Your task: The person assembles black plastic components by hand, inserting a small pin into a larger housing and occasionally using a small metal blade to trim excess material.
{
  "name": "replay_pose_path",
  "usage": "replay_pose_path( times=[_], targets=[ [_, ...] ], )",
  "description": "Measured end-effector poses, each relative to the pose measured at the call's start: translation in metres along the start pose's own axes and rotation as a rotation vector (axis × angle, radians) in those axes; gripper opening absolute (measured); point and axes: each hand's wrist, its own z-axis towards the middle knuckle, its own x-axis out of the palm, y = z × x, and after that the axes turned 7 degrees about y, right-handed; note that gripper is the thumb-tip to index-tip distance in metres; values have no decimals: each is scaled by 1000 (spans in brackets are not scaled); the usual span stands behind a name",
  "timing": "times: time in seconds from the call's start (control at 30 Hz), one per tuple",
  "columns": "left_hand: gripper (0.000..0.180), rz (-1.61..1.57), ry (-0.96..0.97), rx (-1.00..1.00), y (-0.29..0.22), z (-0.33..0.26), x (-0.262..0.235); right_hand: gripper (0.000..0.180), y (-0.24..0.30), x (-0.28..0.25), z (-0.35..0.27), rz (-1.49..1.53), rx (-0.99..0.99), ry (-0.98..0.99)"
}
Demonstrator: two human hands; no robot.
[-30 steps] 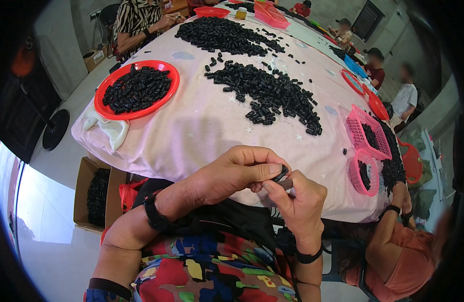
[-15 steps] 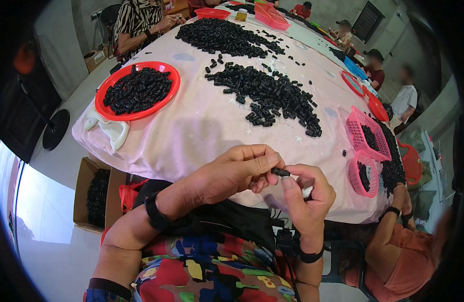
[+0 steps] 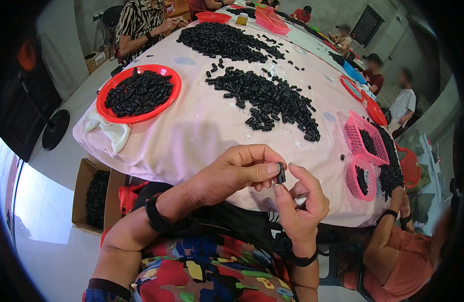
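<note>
Over the near table edge, my left hand [image 3: 247, 170] pinches a small black cylindrical piece [image 3: 281, 173] between thumb and fingertips; the piece stands roughly upright. Close beside it is my right hand [image 3: 305, 206], thumb and forefinger parted and apart from the piece. Its other fingers curl around a small white object [image 3: 301, 201], mostly hidden in the palm, so its kind is unclear. Beyond my hands lies a loose heap of similar black pieces [image 3: 272, 98], with a larger heap [image 3: 222, 43] behind it. A red round tray [image 3: 176, 98] full of them sits at the left.
A pale pink cloth [image 3: 191, 146] covers the table. Pink baskets [image 3: 349, 133] with black pieces stand at the right, near a co-worker's hands [image 3: 399, 201]. A cardboard box [image 3: 113, 201] of black pieces is on the floor at left. Other people sit around the table.
The black piece has turned from lying sideways to upright in my left hand. My right thumb and forefinger have let go of it and moved slightly down and apart.
</note>
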Motion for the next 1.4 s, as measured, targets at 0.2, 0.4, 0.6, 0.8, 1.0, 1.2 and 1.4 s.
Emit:
replay_pose_path(
  times=[0.2,0.4,0.6,0.8,1.0,1.2,1.4],
  targets=[
    [22,7,5,-9,5,1,-2,34,-5,0,4,-72,-183,19],
    [22,14,-45,-28,4,1,0,38,-9,1,3,-308,-315,-15],
    [20,-106,-43,-30,5,1,1,27,-5,1,2,-325,-373,-13],
    [20,-115,5,-9,0,0,-1,28,3,2,-1,-65,-268,-42],
    [21,-77,39,-5,4,0,-1,31,5,3,2,-73,-176,-68],
    [22,-57,12,-14,4,0,0,28,-1,-9,1,-398,-395,70],
    [24,-92,59,-39,1,-2,1,41,9,-3,0,6,24,-21]
  ],
)
